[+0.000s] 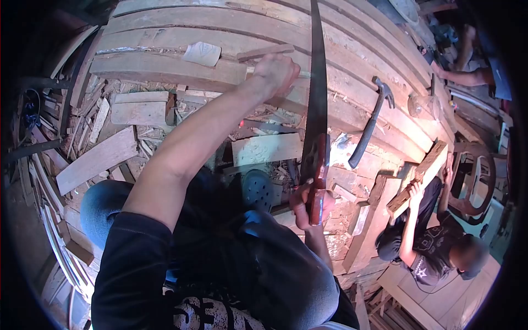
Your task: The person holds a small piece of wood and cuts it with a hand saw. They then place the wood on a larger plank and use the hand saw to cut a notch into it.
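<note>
Near planks (220,19), right hand (302,208) grips saw (315,113); tip cropped (top).

Saw blade (318,71) is matt metal; handle (319,179) glossy.

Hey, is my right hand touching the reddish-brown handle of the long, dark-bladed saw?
Touching. The head view shows your right hand gripping the reddish-brown handle, with the hand showing on both sides of it.
</note>
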Available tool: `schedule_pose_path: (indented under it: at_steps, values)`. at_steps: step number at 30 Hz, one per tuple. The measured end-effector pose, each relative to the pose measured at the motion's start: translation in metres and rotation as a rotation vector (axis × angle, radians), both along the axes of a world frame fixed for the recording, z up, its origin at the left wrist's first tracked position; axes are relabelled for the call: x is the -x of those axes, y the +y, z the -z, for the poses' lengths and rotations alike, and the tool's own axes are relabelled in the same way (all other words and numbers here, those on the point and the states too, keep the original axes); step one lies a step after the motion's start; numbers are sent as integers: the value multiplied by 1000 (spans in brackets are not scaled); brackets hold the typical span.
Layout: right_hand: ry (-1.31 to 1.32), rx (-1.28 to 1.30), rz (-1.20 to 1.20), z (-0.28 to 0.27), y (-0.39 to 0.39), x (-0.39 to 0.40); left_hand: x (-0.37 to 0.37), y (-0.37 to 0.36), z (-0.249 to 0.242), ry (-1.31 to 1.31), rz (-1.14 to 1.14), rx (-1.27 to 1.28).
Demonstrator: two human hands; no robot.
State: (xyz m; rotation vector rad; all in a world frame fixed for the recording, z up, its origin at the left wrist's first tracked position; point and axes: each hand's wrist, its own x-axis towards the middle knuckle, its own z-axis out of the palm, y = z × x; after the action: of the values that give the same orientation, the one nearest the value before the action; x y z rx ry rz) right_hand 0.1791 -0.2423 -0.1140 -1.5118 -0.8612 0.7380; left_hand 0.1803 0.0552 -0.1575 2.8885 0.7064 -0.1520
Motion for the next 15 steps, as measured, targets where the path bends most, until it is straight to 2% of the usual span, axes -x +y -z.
schedule_pose_path:
  at_steps: [2,3,4,10,15]
  values:
    - [-29,-5,27,-1,3,5,3,-1,11,-40,6,-21]
    - [-100,-47,-101,3,0,0,2,1,7,-74,26,-43]
    - [-123,-46,-101,4,-2,-1,-2,-2,2,8,-41,5]
    - [-118,85,9,-15,11,13,-3,1,3,-28,-35,53]
    - [-124,59,93,-23,15,14,-2,0,12,-82,-26,13]
